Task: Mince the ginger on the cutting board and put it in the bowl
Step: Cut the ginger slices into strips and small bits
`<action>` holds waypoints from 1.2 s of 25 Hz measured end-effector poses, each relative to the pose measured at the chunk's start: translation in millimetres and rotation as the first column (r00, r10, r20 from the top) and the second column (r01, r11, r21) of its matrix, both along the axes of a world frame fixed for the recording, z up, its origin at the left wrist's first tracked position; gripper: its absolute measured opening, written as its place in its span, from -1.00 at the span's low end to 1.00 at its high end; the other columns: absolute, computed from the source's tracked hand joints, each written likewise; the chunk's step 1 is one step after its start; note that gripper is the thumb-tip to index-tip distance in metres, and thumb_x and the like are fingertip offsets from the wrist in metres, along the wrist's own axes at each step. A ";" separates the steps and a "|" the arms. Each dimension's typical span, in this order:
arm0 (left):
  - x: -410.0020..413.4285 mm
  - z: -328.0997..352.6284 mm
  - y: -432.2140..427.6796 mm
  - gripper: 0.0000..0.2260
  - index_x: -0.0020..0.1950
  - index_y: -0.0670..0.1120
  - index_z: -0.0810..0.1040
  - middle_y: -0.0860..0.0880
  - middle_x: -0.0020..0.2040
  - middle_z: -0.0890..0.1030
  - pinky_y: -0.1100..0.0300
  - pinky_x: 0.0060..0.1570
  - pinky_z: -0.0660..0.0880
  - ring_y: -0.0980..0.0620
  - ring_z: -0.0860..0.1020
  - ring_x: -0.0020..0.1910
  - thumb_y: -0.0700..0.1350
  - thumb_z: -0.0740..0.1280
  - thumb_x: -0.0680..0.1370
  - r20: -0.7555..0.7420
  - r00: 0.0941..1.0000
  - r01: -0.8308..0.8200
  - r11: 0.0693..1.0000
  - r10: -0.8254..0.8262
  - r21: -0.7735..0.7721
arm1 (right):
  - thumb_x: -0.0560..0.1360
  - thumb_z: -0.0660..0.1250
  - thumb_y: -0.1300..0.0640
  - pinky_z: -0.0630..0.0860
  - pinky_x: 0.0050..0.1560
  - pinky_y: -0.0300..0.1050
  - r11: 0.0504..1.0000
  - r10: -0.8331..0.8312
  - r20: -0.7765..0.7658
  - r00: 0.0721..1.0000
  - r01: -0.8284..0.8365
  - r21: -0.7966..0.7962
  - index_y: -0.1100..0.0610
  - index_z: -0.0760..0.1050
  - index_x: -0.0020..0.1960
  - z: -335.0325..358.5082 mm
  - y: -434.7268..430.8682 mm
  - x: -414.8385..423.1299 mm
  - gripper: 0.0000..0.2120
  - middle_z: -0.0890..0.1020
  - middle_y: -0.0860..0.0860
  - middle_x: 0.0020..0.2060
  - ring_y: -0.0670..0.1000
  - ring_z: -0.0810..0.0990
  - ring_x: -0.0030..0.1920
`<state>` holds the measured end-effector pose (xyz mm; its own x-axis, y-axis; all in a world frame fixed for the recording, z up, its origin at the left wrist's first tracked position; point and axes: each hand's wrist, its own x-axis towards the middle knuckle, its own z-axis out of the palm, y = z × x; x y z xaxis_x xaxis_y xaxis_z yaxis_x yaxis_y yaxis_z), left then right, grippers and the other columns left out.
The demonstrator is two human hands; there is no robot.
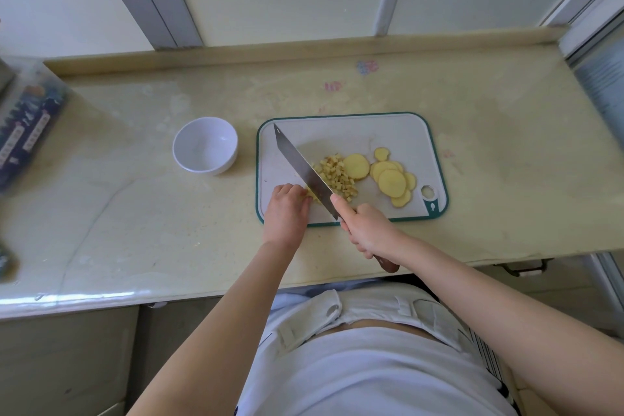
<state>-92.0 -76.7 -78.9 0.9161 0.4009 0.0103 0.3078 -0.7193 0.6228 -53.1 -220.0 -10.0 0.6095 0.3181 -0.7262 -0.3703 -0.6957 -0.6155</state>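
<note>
A white cutting board (398,135) with a green rim lies on the counter. On it sit a heap of small yellow ginger cubes (337,176) and, to their right, several round ginger slices (391,182). My right hand (369,230) grips the wooden handle of a long knife (300,165) whose blade slants across the board's left half. My left hand (287,209) presses down on a few ginger strips (312,194) right beside the blade, mostly hidden under the fingers. A white bowl (205,144), with nothing in it, stands left of the board.
The beige counter (135,199) runs left and right, with a low raised ledge (304,47) along its back below the window. A dark printed box (23,132) lies at the far left edge. The counter's front edge is near my body.
</note>
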 end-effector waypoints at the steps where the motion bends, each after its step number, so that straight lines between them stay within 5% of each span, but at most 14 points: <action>1: 0.2 -0.6 0.1 -0.87 -0.05 -0.27 0.59 -0.18 -0.08 0.60 0.09 -0.04 0.40 -0.14 0.48 0.05 -0.21 0.32 0.52 0.008 1.000 -0.002 1.000 0.002 -0.001 | 0.59 0.04 -0.30 0.13 -0.55 -0.29 0.999 0.024 0.017 1.000 -0.024 -0.025 0.07 0.19 -0.33 -1.0 1.0 1.4 -0.49 0.20 -0.01 -0.52 -0.02 0.14 -0.58; 13: 0.6 -4.0 2.7 -0.94 -0.19 -0.25 0.62 -0.14 -0.26 0.61 0.13 -0.18 0.43 -0.15 0.53 -0.10 -0.30 0.36 0.46 0.064 0.998 0.005 1.000 -0.004 -0.006 | 0.61 0.05 -0.25 0.23 -0.46 -0.14 0.986 0.099 0.147 0.984 -0.077 -0.149 0.14 0.20 -0.39 -24.2 12.5 1.8 -0.44 0.31 0.04 -0.49 0.03 0.27 -0.49; 21: -0.8 -5.7 2.7 -0.96 -0.14 -0.24 0.62 -0.13 -0.20 0.62 0.14 -0.14 0.45 -0.15 0.54 -0.08 -0.29 0.37 0.46 0.091 0.996 0.019 1.000 -0.020 0.004 | 0.58 0.04 -0.31 0.17 -0.46 -0.16 0.989 0.054 0.123 0.991 -0.037 -0.140 0.12 0.19 -0.36 -38.9 11.2 9.1 -0.44 0.26 0.03 -0.51 0.04 0.23 -0.52; 30: -11.2 -1.0 3.1 -0.70 0.27 -0.15 0.41 -0.05 0.16 0.46 0.39 0.04 0.25 0.02 0.38 0.20 -0.20 0.29 0.55 -0.018 0.999 0.023 0.987 -0.026 -0.156 | 0.56 0.06 -0.33 0.14 -0.50 -0.20 0.997 0.021 0.086 0.996 -0.014 -0.081 0.09 0.22 -0.33 -42.6 6.7 8.5 -0.46 0.25 0.00 -0.50 0.01 0.21 -0.54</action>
<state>-103.2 -73.6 -79.9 0.9252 0.3733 -0.0687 0.3044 -0.6217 0.7217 -44.6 -213.3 -52.6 0.6661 0.2719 -0.6945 -0.3056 -0.7500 -0.5866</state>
